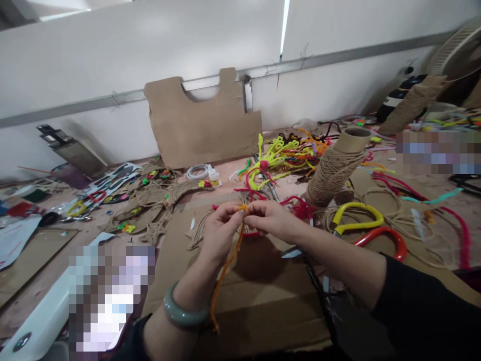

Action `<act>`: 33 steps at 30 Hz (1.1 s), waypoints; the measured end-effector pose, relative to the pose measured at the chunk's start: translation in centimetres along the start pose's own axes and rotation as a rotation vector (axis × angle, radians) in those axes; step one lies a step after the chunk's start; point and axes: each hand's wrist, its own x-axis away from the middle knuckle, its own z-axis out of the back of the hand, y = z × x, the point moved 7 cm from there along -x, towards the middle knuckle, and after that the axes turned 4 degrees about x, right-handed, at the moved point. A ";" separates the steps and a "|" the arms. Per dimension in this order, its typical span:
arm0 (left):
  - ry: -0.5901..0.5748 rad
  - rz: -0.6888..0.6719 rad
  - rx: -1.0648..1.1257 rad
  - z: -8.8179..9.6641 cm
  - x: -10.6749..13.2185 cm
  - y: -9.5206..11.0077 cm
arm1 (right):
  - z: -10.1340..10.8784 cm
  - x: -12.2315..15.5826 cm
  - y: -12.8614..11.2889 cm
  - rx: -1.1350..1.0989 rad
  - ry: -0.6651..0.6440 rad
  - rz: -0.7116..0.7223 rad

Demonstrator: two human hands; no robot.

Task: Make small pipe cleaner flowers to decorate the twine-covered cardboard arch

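Note:
My left hand [220,228] and my right hand [270,218] meet above a brown cardboard sheet [259,296], both pinching the top end of an orange pipe cleaner [225,271]. The orange stem hangs down along my left forearm, past a pale green bangle [180,313] on that wrist. A red pipe cleaner piece [251,233] shows just under my fingers. Both hands have their fingertips pressed together on the stem.
A twine-wrapped cardboard cone [334,168] stands right of my hands. Large scissors with a yellow and a red handle [370,228] lie beside my right forearm. A heap of coloured pipe cleaners [285,153] lies behind. A cut cardboard shape [203,120] leans on the wall. Twine pieces [150,205] lie left.

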 end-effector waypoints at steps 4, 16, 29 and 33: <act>-0.038 0.047 -0.053 -0.1 0.1 0.2 | 0.8 0.1 -0.1 0.050 0.048 0.026; -0.098 0.136 -0.192 -0.6 0.1 0.6 | 0.3 0.0 0.6 0.192 -0.007 0.021; -0.066 0.207 -0.189 -0.1 0.1 0.3 | 1.1 0.1 0.4 0.119 0.094 0.073; -0.055 0.225 -0.119 -0.1 0.2 -0.5 | 1.1 0.1 0.4 -0.011 0.099 0.032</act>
